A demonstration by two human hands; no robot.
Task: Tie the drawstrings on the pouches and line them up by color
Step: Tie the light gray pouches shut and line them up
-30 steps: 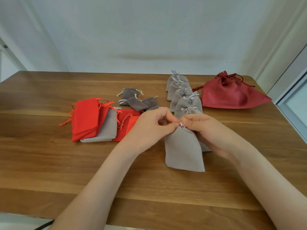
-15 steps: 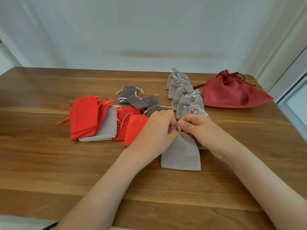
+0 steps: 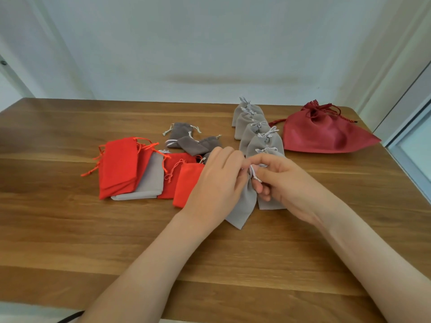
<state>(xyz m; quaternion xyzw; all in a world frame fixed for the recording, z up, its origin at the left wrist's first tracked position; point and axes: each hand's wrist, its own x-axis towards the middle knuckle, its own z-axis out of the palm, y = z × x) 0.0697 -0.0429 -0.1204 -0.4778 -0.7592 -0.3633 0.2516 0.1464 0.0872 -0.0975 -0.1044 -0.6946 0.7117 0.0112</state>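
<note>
A light grey pouch (image 3: 242,206) hangs cinched at its neck between both hands, its bottom corner touching the table. My left hand (image 3: 217,183) pinches the neck from the left. My right hand (image 3: 279,180) grips the white drawstring (image 3: 253,173) at the neck from the right. Behind them a row of tied light grey pouches (image 3: 258,134) runs toward the far edge. Left of my hands lie untied red pouches (image 3: 119,169) with one flat grey pouch (image 3: 149,183) among them, and small dark grey pouches (image 3: 189,141) behind.
A large dark red drawstring bag (image 3: 324,134) lies at the back right of the wooden table (image 3: 70,229). A wall stands just behind the table's far edge, and a window frame (image 3: 410,145) is at the right.
The grey pouch lay flat and wide on the table; now its neck is drawn tight and it is lifted and twisted, with my right hand holding the drawstring.
</note>
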